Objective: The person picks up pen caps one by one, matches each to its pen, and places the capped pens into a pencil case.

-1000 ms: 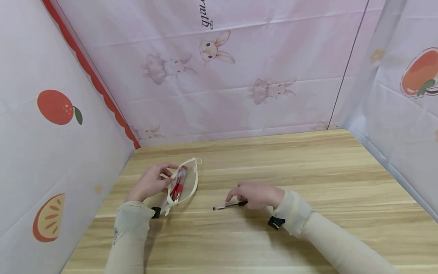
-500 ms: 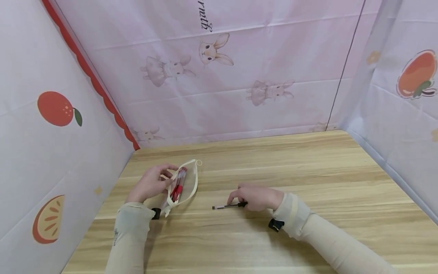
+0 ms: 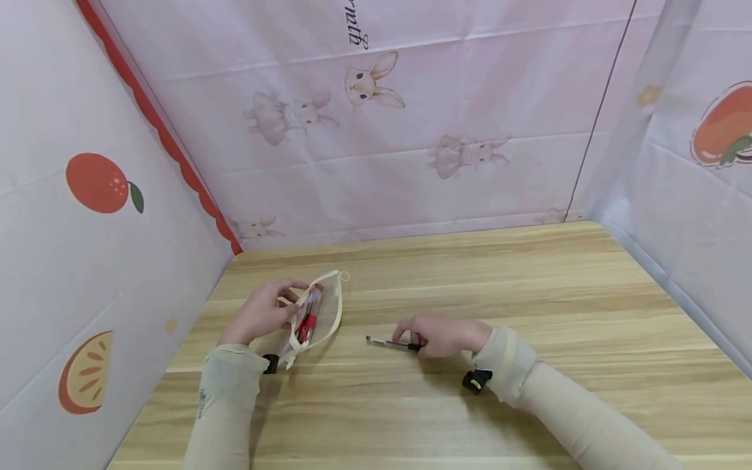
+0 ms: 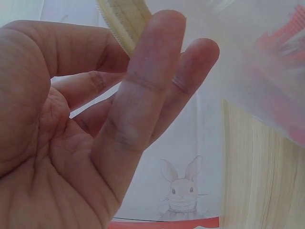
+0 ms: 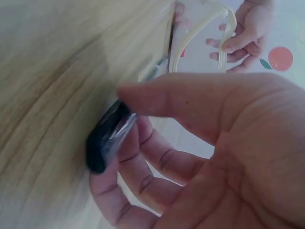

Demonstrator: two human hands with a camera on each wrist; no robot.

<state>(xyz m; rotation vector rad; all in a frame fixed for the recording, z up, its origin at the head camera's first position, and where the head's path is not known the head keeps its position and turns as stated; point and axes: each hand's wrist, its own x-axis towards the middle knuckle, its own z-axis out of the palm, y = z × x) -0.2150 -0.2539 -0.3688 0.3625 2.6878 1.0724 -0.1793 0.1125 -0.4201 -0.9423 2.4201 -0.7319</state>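
Note:
A frosted zip pouch [image 3: 330, 305] with a cream zipper edge stands gaping on the left of the table. Inside it lie several clear pens with red parts [image 3: 309, 320]. My left hand [image 3: 262, 313] holds the pouch's near-left rim between thumb and fingers; in the left wrist view the zipper band [image 4: 125, 21] passes behind a fingertip. My right hand [image 3: 449, 336] pinches a clear pen with a black end [image 3: 384, 343], its tip toward the pouch. The right wrist view shows the black cap [image 5: 102, 143] between thumb and fingers. Whether the pen touches the table cannot be told.
The wood-grain table [image 3: 499, 281] extends past both hands. Printed cloth walls close it in: a pink rabbit one [image 3: 382, 163] at the back, white fruit-patterned ones at left [image 3: 135, 274] and right [image 3: 693, 215]. A round zipper ring [image 3: 344, 277] hangs at the pouch's far end.
The pen in my right hand has swung, its tip turning away from me toward the back of the table. My left hand and the pouch have stayed in place.

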